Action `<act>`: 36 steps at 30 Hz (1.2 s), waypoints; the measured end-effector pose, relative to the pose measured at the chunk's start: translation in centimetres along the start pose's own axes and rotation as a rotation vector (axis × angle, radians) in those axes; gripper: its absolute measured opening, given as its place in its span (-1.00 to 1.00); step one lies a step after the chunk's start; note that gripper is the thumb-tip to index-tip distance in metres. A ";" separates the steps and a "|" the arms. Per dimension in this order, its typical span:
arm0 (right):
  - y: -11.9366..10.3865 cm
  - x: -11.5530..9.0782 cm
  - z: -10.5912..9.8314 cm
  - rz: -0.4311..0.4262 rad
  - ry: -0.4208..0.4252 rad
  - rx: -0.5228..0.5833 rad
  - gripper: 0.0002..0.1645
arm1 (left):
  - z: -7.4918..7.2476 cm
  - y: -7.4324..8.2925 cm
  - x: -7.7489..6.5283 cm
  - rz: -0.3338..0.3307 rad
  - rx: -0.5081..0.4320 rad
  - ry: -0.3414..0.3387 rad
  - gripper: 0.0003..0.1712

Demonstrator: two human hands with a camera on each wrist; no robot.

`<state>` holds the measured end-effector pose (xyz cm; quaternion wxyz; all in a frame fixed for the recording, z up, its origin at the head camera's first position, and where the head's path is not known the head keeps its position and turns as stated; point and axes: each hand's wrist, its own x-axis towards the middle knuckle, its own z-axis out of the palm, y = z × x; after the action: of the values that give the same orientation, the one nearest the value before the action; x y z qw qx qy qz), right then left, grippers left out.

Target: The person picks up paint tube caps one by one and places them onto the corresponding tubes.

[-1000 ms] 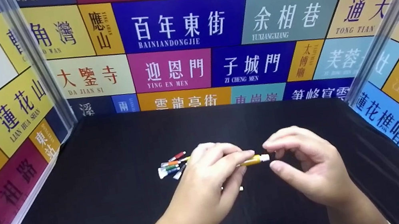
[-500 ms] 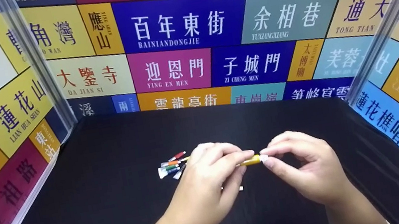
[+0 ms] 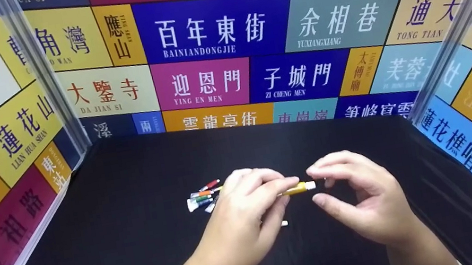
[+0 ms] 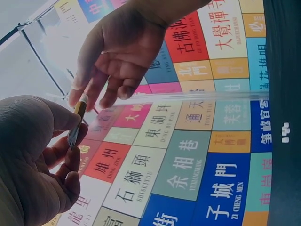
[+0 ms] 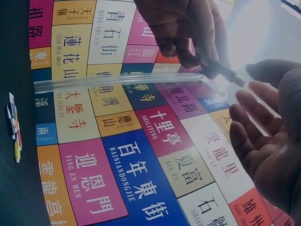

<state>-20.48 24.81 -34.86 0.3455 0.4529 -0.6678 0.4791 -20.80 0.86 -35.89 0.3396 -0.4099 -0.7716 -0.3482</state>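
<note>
In my left grip (image 3: 245, 217) I pinch a slim yellow tube (image 3: 301, 187) (greyish at its tail), roughly level above the worktop (image 3: 127, 227), white tip (image 3: 310, 185) just short of my right grip (image 3: 366, 194).

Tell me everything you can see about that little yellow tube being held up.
The tube is slim and yellow, with a white cap at one end and a flat, silvery tail, apparently thin metal or foil. Any print is too small to read. It is held off the table, pinched by the left hand, which partly covers it. In the head view the cap points toward the right hand, with no visible contact.
</note>
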 end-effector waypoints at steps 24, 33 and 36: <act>0.3 -0.5 -0.2 0.129 -0.061 -0.296 -0.54 | 0.3 -0.2 0.0 0.030 -0.004 0.018 -0.72; 0.1 -0.6 -0.3 0.158 -0.093 -0.353 -0.58 | 0.4 -0.2 -0.1 -0.030 -0.021 -0.040 -0.73; 0.2 -0.5 -0.2 0.172 -0.083 -0.356 -0.60 | 0.6 -0.4 0.0 -0.037 -0.032 -0.037 -0.73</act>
<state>-20.43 25.21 -35.31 0.3500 0.3456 -0.7918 0.3622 -21.32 1.19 -36.33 0.3120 -0.4072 -0.7798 -0.3590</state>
